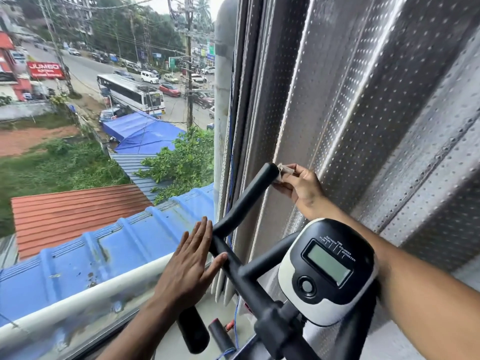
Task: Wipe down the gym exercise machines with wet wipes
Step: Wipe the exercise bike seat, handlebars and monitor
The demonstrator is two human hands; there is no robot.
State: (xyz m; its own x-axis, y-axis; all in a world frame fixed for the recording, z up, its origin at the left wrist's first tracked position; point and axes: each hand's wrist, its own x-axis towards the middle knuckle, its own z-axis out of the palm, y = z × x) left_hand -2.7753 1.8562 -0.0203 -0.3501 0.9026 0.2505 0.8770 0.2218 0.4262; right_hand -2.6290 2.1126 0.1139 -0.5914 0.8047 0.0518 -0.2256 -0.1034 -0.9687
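A black handlebar (246, 196) of an exercise bike rises from the centre toward the window blinds. My right hand (301, 185) pinches a small crumpled wet wipe (283, 171) against the far tip of the handlebar. My left hand (189, 266) is flat with straight fingers, its fingertips and thumb touching the handlebar's lower bend. The bike's black-and-white console (327, 271) with a grey display sits under my right forearm.
Grey vertical blinds (363, 113) hang close behind the handlebar on the right. A large window (104, 152) on the left looks down on roofs and a street. A white rail (104, 289) runs along the sill. Blue cables (235, 315) hang by the bike frame.
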